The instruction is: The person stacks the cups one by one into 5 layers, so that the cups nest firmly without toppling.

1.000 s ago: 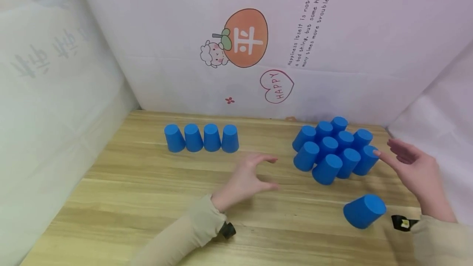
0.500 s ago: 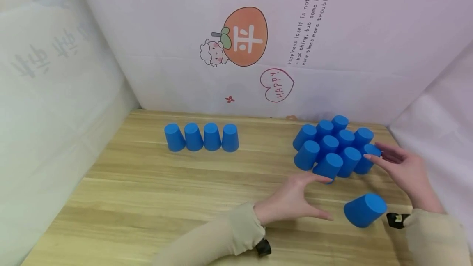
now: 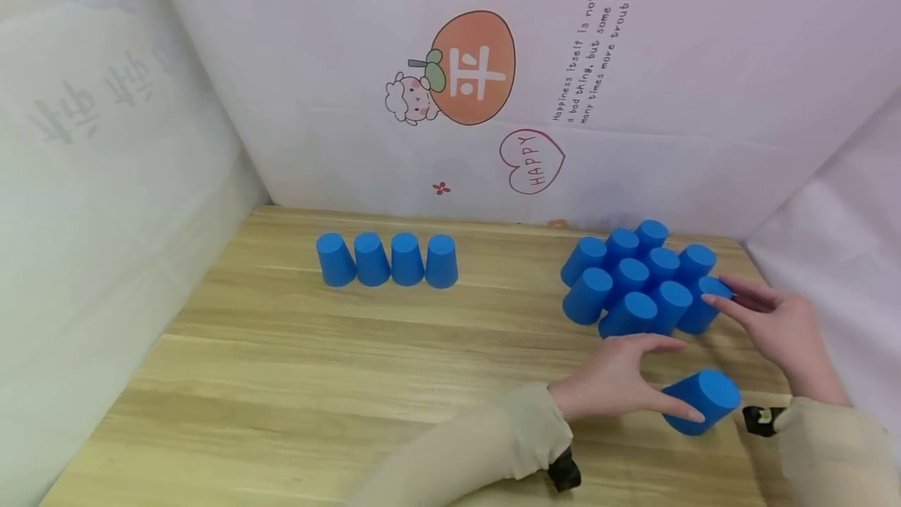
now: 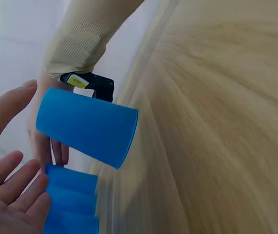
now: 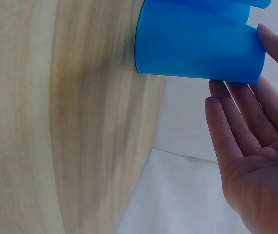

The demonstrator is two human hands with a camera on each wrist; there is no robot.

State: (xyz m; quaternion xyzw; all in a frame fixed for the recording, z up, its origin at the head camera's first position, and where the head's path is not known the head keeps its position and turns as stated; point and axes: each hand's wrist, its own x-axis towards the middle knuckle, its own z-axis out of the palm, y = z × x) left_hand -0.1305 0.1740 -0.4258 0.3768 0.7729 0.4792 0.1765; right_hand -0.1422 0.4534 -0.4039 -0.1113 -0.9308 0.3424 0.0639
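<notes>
The lone blue cup (image 3: 712, 399) stands upside down near the table's right front. My left hand (image 3: 611, 383) reaches towards it with thumb and fingers spread; its thumb overlaps the cup in the head view. A gap shows between this cup (image 4: 87, 126) and my left hand (image 4: 12, 190) in the left wrist view. At the right edge of a cluster of upside-down blue cups, my right hand (image 3: 784, 331) holds the end cup (image 3: 695, 318). Thumb and fingertips of the right hand (image 5: 258, 141) lie on opposite sides of that cup (image 5: 197, 44).
Several upside-down blue cups (image 3: 407, 260) stand in a row at the back left of the wooden table (image 3: 281, 382). The cluster's other cups (image 3: 587, 296) stand close together left of my right hand. Printed cloth (image 3: 317, 100) hangs behind the table, with pale cloth on both sides.
My left hand has moved right across the table to the lone cup. My right hand has moved slightly left and closed around the cluster's end cup. The cups stand as before.
</notes>
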